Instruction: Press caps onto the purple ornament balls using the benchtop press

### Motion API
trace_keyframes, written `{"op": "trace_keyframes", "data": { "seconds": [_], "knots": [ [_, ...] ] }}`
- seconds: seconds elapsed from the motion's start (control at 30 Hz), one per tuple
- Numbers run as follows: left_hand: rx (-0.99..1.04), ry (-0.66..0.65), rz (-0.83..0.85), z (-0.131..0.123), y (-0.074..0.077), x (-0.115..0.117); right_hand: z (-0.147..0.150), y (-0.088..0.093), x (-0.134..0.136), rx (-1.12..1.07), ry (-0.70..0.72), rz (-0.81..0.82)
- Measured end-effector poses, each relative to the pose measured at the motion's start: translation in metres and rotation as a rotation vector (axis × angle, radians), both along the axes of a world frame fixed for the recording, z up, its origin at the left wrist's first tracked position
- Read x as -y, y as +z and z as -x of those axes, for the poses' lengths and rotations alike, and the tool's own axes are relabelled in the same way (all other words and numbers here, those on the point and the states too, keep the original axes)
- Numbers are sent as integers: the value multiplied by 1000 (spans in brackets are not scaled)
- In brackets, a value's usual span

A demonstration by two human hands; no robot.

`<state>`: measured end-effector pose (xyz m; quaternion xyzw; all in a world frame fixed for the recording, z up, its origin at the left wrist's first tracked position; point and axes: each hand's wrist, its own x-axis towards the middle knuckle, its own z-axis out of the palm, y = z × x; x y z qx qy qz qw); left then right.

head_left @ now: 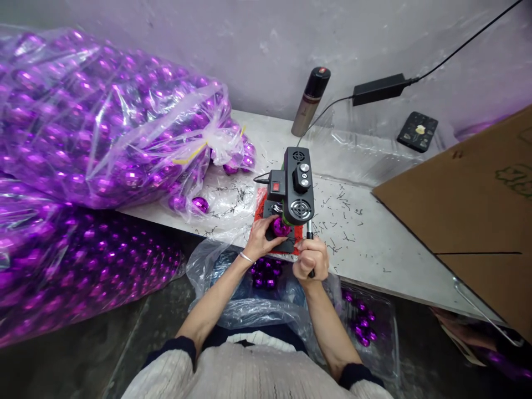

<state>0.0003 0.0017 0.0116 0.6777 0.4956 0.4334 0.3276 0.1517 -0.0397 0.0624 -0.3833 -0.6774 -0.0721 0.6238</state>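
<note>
My left hand [262,239] grips a shiny purple ball [281,226] between thumb and fingers, under the head of a small black bench drill press [299,185]. The ball's upper side is partly hidden by the machine. My right hand [312,260] is wrapped round the black-handled lever [310,236] at the machine's right side. Beneath the machine's base lies a red mat [298,239]. A red switch shows on the box at its left.
Large clear bags of purple balls [103,116] fill the left side. Dark shavings litter the white table [366,244]. Behind stand a spray can [311,102], a power adapter [379,90] and a phone [418,132]. A cardboard box [469,216] is at right; an open plastic bag [270,313] hangs below.
</note>
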Motion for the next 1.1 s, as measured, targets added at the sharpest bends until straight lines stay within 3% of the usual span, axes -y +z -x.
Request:
{"op": "trace_keyframes", "data": {
  "seconds": [0.1, 0.2, 0.37, 0.5, 0.63, 0.7, 0.8, 0.9, 0.97, 1.03, 1.1],
  "knots": [
    [-10, 4, 12, 0, -1, 0, 0, -8, -1, 62, 52, 0],
    [-13, 6, 19, -1, -1, -1, 0, -2, 1, 47, 61, 10],
    [-9, -1, -8, -1, 2, 2, 4, 47, 7, -80, -29, 102],
    [-53, -70, -200, 10, 0, 29, 7, 76, 6, -100, -56, 143],
    [-261, -249, -340, 28, -8, 67, 6, 71, 7, -78, -44, 113],
    [-319, -280, -315, 37, -10, 68, 5, 64, 7, -61, -40, 103],
    [-294, -102, -237, 52, 2, 26, 2, 57, 7, -48, -29, 100],
    [-264, 350, -54, 70, 29, -56, 1, 56, 7, -42, -10, 101],
    [-277, 548, 161, 81, 48, -112, 0, 56, 8, -35, -5, 103],
    [-291, 583, 324, 87, 62, -155, -1, 56, 8, -25, -5, 108],
    [-300, 565, 371, 90, 70, -179, -2, 56, 9, -16, -5, 118]
  ]
}}
